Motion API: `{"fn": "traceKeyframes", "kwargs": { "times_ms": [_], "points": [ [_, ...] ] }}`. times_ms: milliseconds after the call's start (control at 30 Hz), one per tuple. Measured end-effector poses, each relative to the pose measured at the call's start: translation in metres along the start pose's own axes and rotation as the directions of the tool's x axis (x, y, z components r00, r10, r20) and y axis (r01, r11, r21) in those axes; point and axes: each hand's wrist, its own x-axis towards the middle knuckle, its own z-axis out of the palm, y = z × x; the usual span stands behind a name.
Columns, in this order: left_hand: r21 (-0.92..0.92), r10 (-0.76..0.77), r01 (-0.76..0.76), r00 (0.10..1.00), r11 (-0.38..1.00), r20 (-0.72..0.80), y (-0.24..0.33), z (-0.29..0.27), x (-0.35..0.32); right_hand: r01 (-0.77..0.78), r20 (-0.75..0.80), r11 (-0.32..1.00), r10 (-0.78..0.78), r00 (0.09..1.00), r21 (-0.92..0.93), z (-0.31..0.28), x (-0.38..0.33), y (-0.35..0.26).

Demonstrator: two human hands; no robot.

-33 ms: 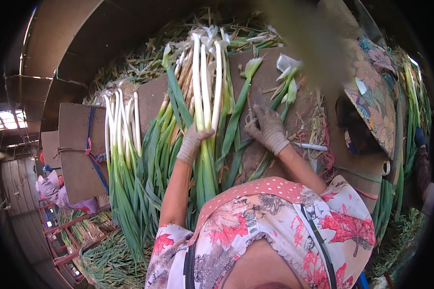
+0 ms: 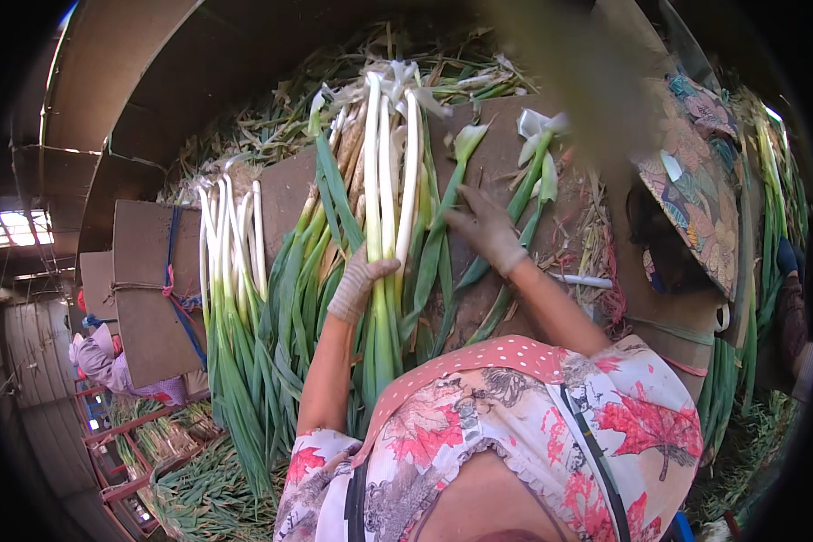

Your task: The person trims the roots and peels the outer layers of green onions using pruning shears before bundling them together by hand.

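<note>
My left hand (image 2: 361,285), in a pale glove, is wrapped round a bunch of long green onions (image 2: 387,181) where the white stalks turn green. Their white ends point away from me and their leaves run back toward my apron. Just to the right, my right hand (image 2: 490,231), also gloved, is over the brown work surface (image 2: 486,172) with thumb and fingers apart. Its fingertips are close to a loose green leaf (image 2: 444,212) with a pale torn end. More peeled-off leaves (image 2: 524,190) lie beyond that hand.
Another group of white-stalked green onions (image 2: 230,239) lies at the left. Leaf scraps and dry husks (image 2: 271,135) are heaped along the far edge. At the right are a person in a flowered hat (image 2: 696,199) and more onions (image 2: 772,181). A person in purple (image 2: 108,361) is at far left.
My right hand has shifted slightly away from me and to the left, toward the loose leaf, and its fingers have spread. My left hand keeps its hold on the green onions.
</note>
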Motion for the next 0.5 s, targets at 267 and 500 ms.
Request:
{"fn": "traceKeyframes", "kwargs": {
  "times_ms": [267, 500],
  "points": [
    [-0.156, -0.17, 0.181, 0.982, 0.971, 0.081, 0.034, 0.01, -0.055, -0.007, 0.128, 0.823, -0.08, 0.988, 0.568, 0.055, 0.222, 0.043],
    [-0.158, -0.212, 0.219, 0.975, 0.963, 0.059, 0.035, -0.011, -0.067, -0.382, -0.022, 0.575, 0.573, 0.82, 0.723, -0.093, 0.329, 0.144]
  ]
}}
